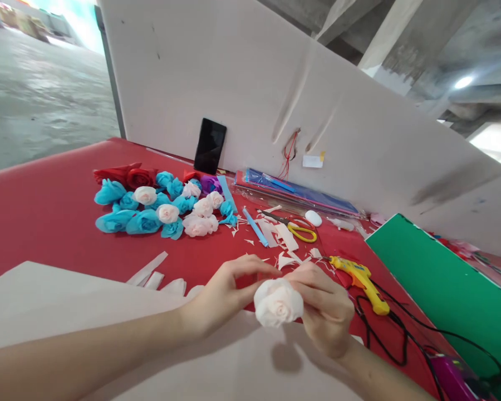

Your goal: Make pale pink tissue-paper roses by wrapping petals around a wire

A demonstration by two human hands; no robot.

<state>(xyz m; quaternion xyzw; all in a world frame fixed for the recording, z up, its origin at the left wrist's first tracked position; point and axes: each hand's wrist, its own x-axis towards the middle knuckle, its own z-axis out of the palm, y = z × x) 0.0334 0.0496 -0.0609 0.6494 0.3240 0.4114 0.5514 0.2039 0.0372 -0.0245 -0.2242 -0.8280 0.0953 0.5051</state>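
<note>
A pale pinkish-white paper rose [279,303] faces up between my two hands, above a large white sheet [217,356]. My right hand [325,303] is closed on the rose from the right, with its fingers curled behind the bloom. From the other side, my left hand [229,287] pinches at the rose's back edge with thumb and fingers. The bloom hides its base and the fingertips there. Cut strips of pale paper [148,270] lie by my left wrist.
Finished blue, white, red and purple flowers [144,221] lie at left on the red table [37,206]. Yellow-handled scissors [303,232], a blue stick [255,227] and paper scraps lie ahead. A yellow glue gun [361,281] with black cable, and a green board [438,284], are at right. A phone [210,146] leans against the white partition.
</note>
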